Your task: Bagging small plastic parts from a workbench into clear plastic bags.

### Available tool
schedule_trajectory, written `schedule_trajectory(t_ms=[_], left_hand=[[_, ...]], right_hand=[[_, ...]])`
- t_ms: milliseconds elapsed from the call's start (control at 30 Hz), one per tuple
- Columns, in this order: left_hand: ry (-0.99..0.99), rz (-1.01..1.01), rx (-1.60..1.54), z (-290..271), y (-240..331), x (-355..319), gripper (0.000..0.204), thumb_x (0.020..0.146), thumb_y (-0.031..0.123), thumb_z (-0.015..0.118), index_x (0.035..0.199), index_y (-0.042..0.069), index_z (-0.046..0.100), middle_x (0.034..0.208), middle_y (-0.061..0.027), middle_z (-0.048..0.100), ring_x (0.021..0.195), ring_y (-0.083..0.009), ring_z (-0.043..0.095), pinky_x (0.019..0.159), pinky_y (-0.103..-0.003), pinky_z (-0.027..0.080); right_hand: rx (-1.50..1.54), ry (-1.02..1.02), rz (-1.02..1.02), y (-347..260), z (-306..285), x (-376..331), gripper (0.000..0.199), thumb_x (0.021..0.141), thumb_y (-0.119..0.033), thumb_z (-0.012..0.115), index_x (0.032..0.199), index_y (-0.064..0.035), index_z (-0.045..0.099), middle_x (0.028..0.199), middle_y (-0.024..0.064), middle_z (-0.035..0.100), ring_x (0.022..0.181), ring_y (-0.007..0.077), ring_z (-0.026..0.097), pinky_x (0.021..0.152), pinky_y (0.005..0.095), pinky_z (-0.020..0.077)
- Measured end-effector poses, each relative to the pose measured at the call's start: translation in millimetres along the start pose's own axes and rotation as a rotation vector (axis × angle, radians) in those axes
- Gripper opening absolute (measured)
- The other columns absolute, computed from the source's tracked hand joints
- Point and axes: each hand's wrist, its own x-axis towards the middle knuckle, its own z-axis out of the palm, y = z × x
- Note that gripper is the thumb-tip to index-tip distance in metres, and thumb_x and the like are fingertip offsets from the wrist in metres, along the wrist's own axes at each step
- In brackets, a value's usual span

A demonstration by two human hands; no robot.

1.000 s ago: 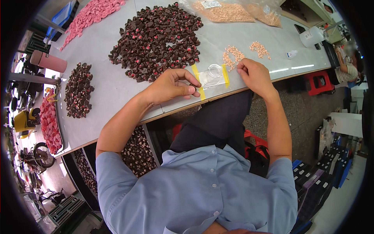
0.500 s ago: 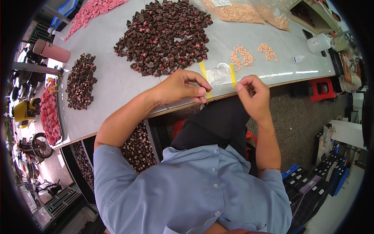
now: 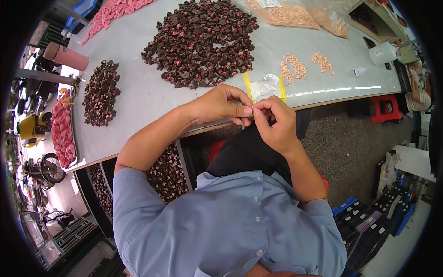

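Just over the table's front edge, my left hand [image 3: 225, 107] and my right hand [image 3: 278, 123] meet at the fingertips. Both are closed in a pinch, thumb against finger. Whatever lies between the tips is too small to make out. Right behind them a clear round dish [image 3: 270, 83] rests on the tabletop between two strips of yellow tape [image 3: 282, 88]. Beyond the left hand spreads a large pile of small dark brown pieces [image 3: 198, 46], many showing pink or red spots. Small peach-coloured pieces [image 3: 293, 68] lie in loose clusters right of the dish.
A smaller heap of dark pieces [image 3: 101, 92] lies at left, near a pink cylinder [image 3: 67, 56] and a tray of pink pieces [image 3: 63, 127]. Clear bags of peach pieces [image 3: 293, 17] lie at the back. A white bottle [image 3: 382, 53] and a red stool [image 3: 386, 108] are at right.
My right hand has moved left, from beside the right tape strip to my left hand, and their fingertips now meet. The left hand has stayed nearly in place. The view has shifted slightly.
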Motion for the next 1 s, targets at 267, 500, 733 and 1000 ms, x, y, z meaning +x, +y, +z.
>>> schedule_trajectory(t_ms=[267,500,733,1000], left_hand=[[0.031,-0.012,0.059,0.9,-0.8,1.2,0.021,0.092,0.017,0.073,0.103,0.000,0.069,0.093,-0.0071,0.071,0.081,-0.0135,0.071,0.069,-0.024,0.057],[-0.018,0.003,0.105,2.1,-1.6,1.8,0.017,0.093,0.014,0.071,0.101,-0.001,0.070,0.091,-0.0064,0.071,0.080,-0.0119,0.069,0.069,-0.023,0.056],[-0.030,-0.009,0.098,0.7,-0.3,0.7,0.018,0.093,0.015,0.072,0.100,-0.001,0.070,0.089,-0.0068,0.071,0.079,-0.0123,0.070,0.068,-0.023,0.055],[-0.025,0.015,0.061,-0.2,-1.3,2.3,0.019,0.092,0.015,0.072,0.100,-0.002,0.068,0.090,-0.0083,0.070,0.081,-0.0144,0.071,0.069,-0.024,0.057]], right_hand=[[-0.023,-0.109,0.048,-0.6,-20.1,5.1,0.008,0.084,0.001,0.070,0.090,-0.0016,0.065,0.069,0.0031,0.063,0.057,0.0083,0.058,0.050,0.0230,0.0431],[-0.179,-0.246,-0.144,-0.5,-23.6,14.4,0.009,0.080,0.002,0.072,0.084,-0.0020,0.065,0.067,0.0054,0.063,0.054,0.0152,0.061,0.049,0.0278,0.0455],[-0.184,-0.269,-0.198,3.4,-24.0,16.4,0.010,0.079,0.003,0.072,0.084,-0.0018,0.064,0.067,0.0050,0.062,0.053,0.0159,0.060,0.048,0.0278,0.0449],[-0.184,-0.257,-0.201,7.7,-27.7,16.5,0.010,0.079,0.005,0.071,0.084,0.0000,0.064,0.067,0.0055,0.063,0.051,0.0137,0.059,0.048,0.0256,0.0451]])
